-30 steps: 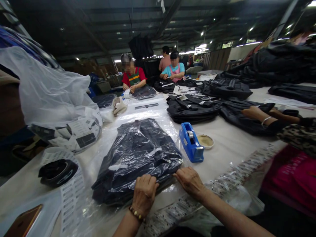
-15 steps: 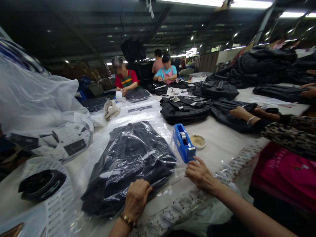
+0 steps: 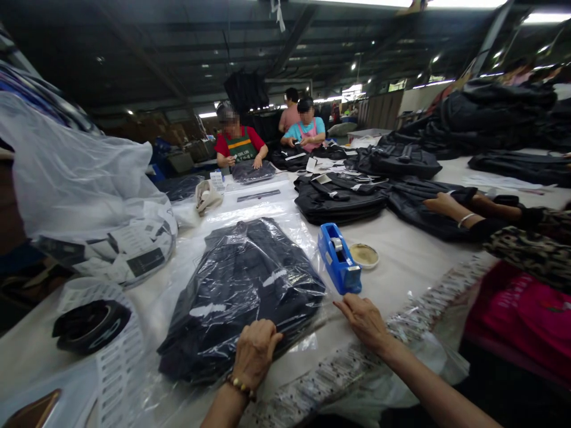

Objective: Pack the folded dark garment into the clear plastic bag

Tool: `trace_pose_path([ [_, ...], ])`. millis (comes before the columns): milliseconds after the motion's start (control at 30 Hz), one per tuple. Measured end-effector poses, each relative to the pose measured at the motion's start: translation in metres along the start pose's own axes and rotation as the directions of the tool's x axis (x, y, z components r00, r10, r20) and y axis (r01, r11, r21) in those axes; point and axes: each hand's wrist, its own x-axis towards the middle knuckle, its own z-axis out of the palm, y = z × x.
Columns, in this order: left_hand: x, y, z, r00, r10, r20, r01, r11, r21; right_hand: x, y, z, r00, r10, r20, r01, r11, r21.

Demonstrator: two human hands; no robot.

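Observation:
A folded black bag (image 3: 250, 279) in a clear plastic bag (image 3: 307, 238) lies flat on the table before me. My left hand (image 3: 255, 352) rests at its near edge, fingers curled down onto the plastic. To the right, my right hand (image 3: 363, 320) is just below a blue tape dispenser (image 3: 339, 258), apart from it, with thumb and fingers drawn together. Whatever is in that pinch, perhaps something thin and clear, is too small to make out.
Behind the dispenser sits a round shallow dish (image 3: 364, 254). Black bags (image 3: 341, 199) are stacked farther back, with a co-worker's hands (image 3: 448, 208) on one at right. A label roll (image 3: 91, 324) and a clear sack of tags (image 3: 129, 244) stand left. Two people work across the table.
My right hand has drawn away from the front of the tape dispenser toward me. The left hand stays on the plastic. Across the table, a person's hands have spread over a wrapped bag.

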Motion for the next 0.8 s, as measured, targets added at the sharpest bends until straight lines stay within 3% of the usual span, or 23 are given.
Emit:
trace_pose_path([
  [167,0.002,0.002,-0.002,0.995,-0.072,0.064,0.076,0.996,-0.056,-0.005,-0.003,-0.002,0.992,0.126,0.018,-0.127,0.988,0.092],
  [300,0.003,0.003,-0.002,0.992,-0.096,0.078,0.103,0.99,-0.098,0.005,-0.007,-0.018,0.955,0.246,-0.166,-0.194,0.94,0.281],
  [400,0.002,0.003,0.001,0.991,-0.108,0.079,0.117,0.986,-0.12,0.03,-0.003,-0.031,0.908,0.326,-0.264,-0.229,0.913,0.339],
  [600,0.001,0.003,0.002,0.987,-0.131,0.091,0.144,0.978,-0.153,0.082,0.025,-0.028,0.887,0.434,-0.156,-0.364,0.867,0.34],
  [800,0.001,0.003,0.003,0.983,-0.147,0.108,0.164,0.972,-0.17,0.095,0.029,-0.016,0.818,0.573,-0.056,-0.492,0.747,0.446],
])
